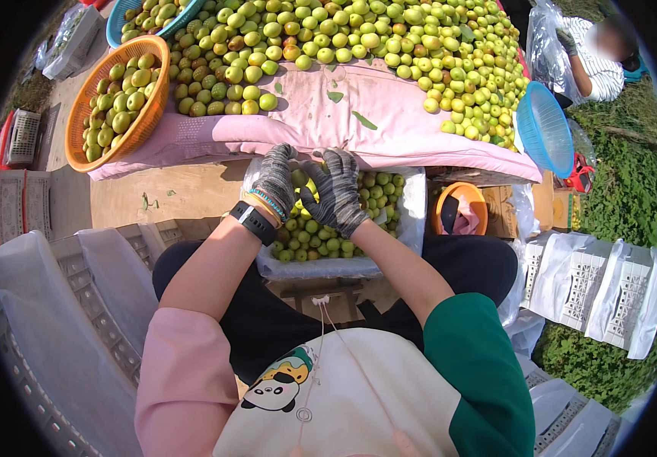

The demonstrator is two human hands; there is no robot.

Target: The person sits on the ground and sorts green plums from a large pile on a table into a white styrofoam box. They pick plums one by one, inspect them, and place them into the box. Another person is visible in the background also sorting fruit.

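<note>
My left hand [275,176], in a grey knit glove, is over the back left of a plastic-lined crate [415,220] full of small green fruit [307,240]. Its fingertips are near the front edge of a pink padded cloth [305,128]. Beside it my right hand [337,185], gloved alike, is above the same crate with its thumb bent toward the left hand. Green fruits show between the two hands; whether either hand grips one is not clear. On the cloth lies a large heap of green and reddish-brown jujube-like fruit [328,34].
An orange basket [157,105] of fruit stands at the left, with a blue basket [112,25] behind it. At the right are a blue basin [544,128], an orange bucket [484,208] and lined crates [588,280]. A person [591,63] handles clear plastic there. More lined crates [71,297] flank my left.
</note>
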